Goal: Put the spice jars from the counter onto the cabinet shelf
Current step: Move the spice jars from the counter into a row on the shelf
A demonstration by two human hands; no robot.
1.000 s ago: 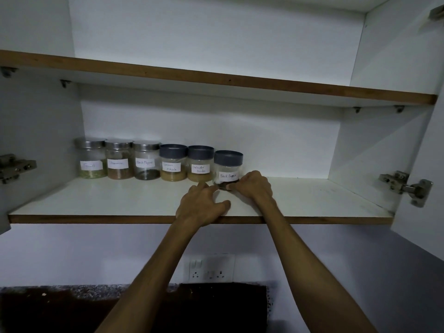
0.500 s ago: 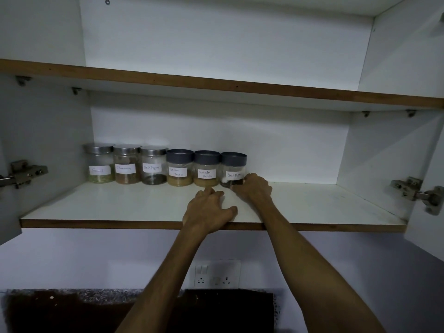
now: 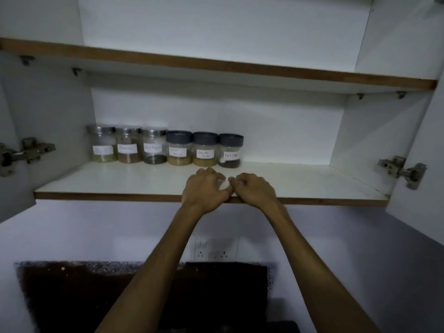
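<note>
Six upright, labelled clear spice jars [image 3: 165, 147] line the white cabinet shelf [image 3: 120, 183] as the left hand [image 3: 204, 191] and right hand [image 3: 254, 188], loosely curled, hold nothing.

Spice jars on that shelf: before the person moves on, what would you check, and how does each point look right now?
1. Six spice jars stand in one row, from the steel-lidded jar at the left to the black pepper jar at the right: ok.
2. All jars upright, lids on: ok.
3. Labels face forward: ok, though some are too dim to read.
4. Left hand holds nothing, resting at the shelf front edge: ok.
5. Right hand has no grip on any jar, fingers loosely curled: ok.
6. More jars left on the counter: cannot tell, too dark.
</note>
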